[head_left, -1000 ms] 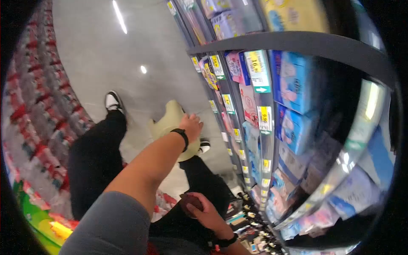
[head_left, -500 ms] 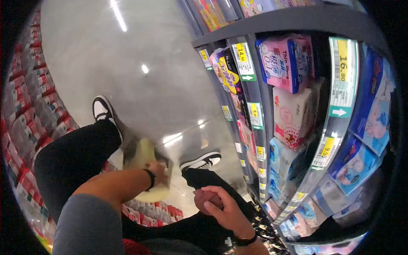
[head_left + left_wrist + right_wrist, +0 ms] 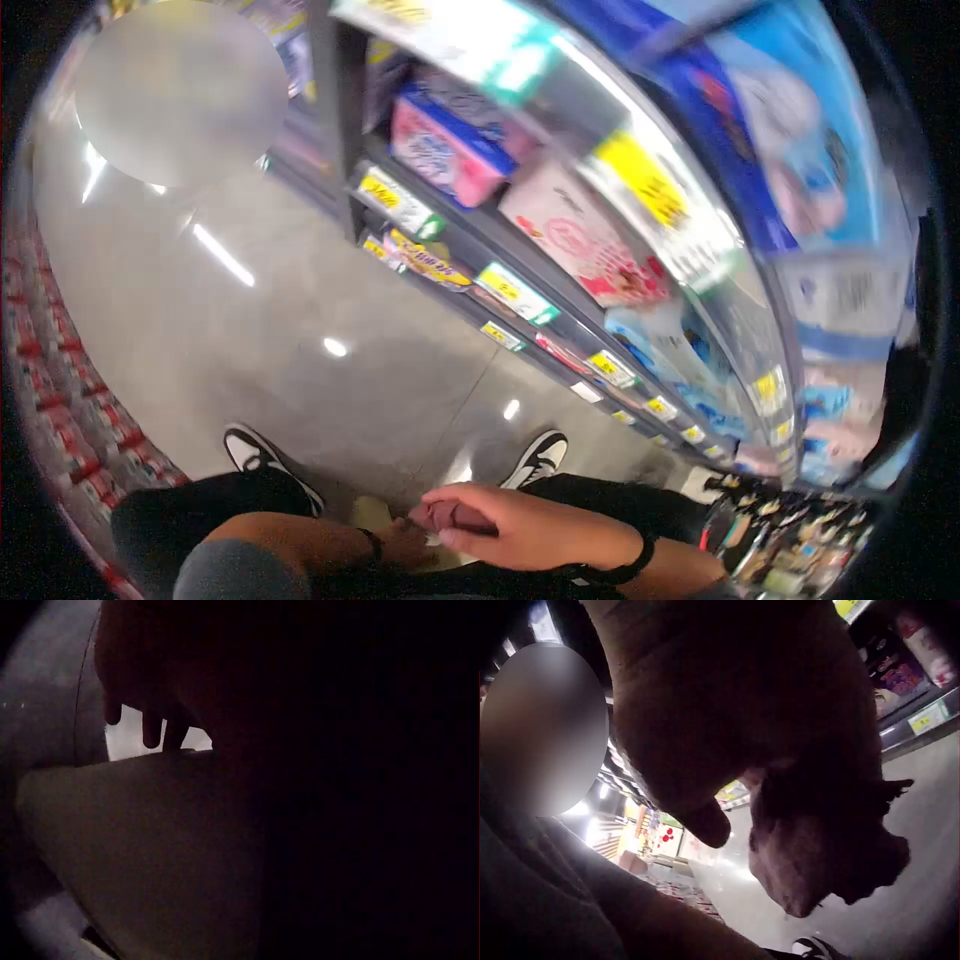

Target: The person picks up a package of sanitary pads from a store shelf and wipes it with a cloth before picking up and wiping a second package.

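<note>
My right hand is low in front of my lap in the head view, gripping a brownish-purple lump with a wrinkled surface and ragged edge. I cannot tell its kind. Past its wrist, my left hand is partly covered. It reaches down to a pale yellow, smooth-sided thing shaped like a small stool, between my legs. That yellow thing fills the lower left wrist view. Separated, fairly straight fingers hang beside its upper edge; most of that hand is in darkness.
Shelves with price tags and soft packs stand close at the right. Wrapped red packs line the left. My black-and-white shoes rest on the grey floor. Many small items lie at lower right.
The yellow thing and my left hand have come back between my legs. My right hand has moved in front of the left, still holding the lump. My view has tilted toward the shelf.
</note>
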`<state>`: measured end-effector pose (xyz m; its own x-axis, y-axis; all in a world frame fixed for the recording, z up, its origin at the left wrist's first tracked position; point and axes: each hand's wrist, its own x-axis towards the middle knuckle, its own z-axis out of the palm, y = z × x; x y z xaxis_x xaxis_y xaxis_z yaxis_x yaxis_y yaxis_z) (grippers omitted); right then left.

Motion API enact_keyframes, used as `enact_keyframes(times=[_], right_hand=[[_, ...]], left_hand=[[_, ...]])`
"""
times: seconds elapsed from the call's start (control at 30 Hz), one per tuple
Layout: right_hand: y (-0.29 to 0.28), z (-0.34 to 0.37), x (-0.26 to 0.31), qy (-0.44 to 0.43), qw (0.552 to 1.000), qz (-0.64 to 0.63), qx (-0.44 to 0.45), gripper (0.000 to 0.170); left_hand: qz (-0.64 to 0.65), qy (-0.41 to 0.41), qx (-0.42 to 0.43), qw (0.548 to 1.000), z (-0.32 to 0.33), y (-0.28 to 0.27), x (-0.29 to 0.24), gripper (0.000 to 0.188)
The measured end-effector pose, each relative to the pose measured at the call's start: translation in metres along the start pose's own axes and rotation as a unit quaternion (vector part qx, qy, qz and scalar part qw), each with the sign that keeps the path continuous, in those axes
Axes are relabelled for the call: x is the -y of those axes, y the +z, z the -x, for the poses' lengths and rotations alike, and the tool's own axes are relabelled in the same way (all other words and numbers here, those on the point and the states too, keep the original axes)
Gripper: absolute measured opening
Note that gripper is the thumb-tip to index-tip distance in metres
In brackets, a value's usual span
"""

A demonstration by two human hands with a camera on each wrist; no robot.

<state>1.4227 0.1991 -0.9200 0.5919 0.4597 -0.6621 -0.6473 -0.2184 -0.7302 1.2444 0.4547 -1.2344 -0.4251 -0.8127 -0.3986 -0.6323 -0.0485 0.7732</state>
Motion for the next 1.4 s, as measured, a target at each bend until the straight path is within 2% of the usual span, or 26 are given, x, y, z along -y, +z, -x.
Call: enact_keyframes(times=[0.1,0.27,0.37,0.4,0.5,0.53,0.63,0.77,0.87,0.97,1.07,1.17,1.2,1.3,1.33,1.4], right_hand=[[0.012,0.021,0.011,-0.095,0.995,0.003,-0.031,0.038],[0.022,0.047,0.013,-0.139,0.985,0.065,-0.084,0.033],[0.029,0.063,0.022,-0.124,0.985,0.099,-0.065,0.036],[0.037,0.064,0.016,-0.158,0.98,0.085,-0.089,0.034],[0.041,0.088,0.038,-0.205,0.974,0.082,-0.046,0.036],[0.044,0.097,0.043,-0.205,0.972,0.095,-0.062,0.037],[0.052,0.082,0.021,-0.264,0.952,0.142,-0.066,0.038],[0.045,0.115,0.034,-0.262,0.956,0.128,-0.035,0.041],[0.039,0.14,0.033,-0.271,0.956,0.106,-0.027,0.042],[0.034,0.157,0.024,-0.276,0.958,0.078,-0.03,0.039],[0.032,0.177,0.023,-0.326,0.929,0.111,-0.134,0.035],[0.032,0.192,0.022,-0.356,0.895,0.084,-0.254,0.031],[0.028,0.174,0.01,-0.412,0.867,0.059,-0.274,0.029],[0.003,0.21,0.018,-0.299,0.928,-0.162,-0.153,0.029],[-0.011,0.167,-0.006,-0.363,0.899,-0.13,-0.209,0.039],[-0.017,0.172,-0.006,-0.346,0.881,-0.128,-0.294,0.048]], left_hand=[[0.049,-0.025,-0.005,0.998,0.011,-0.059,0.017,0.031],[0.128,-0.057,-0.041,0.989,0.027,-0.137,0.024,0.031],[0.15,-0.067,-0.056,0.985,0.036,-0.185,0.018,0.032],[0.156,-0.071,-0.064,0.983,0.04,-0.202,0.015,0.032],[0.165,-0.079,-0.088,0.979,0.046,-0.253,0.001,0.032],[0.163,-0.081,-0.098,0.978,0.048,-0.271,-0.004,0.032],[0.154,-0.105,-0.145,0.972,0.058,-0.327,-0.025,0.033],[0.125,-0.183,-0.219,0.95,0.084,-0.401,-0.063,0.04],[0.083,-0.17,-0.255,0.948,0.112,-0.43,-0.106,0.037],[0.103,-0.177,-0.267,0.942,0.123,-0.452,-0.156,0.036],[0.213,-0.141,-0.293,0.921,0.13,-0.468,-0.186,0.034],[0.381,-0.083,-0.332,0.859,0.134,-0.476,-0.2,0.037],[0.373,-0.052,-0.332,0.865,0.135,-0.476,-0.193,0.049],[0.415,-0.043,-0.365,0.832,0.135,-0.466,-0.184,0.059],[0.432,-0.056,-0.347,0.831,0.135,-0.468,-0.187,0.069],[0.413,-0.067,-0.324,0.849,0.136,-0.476,-0.191,0.076]])
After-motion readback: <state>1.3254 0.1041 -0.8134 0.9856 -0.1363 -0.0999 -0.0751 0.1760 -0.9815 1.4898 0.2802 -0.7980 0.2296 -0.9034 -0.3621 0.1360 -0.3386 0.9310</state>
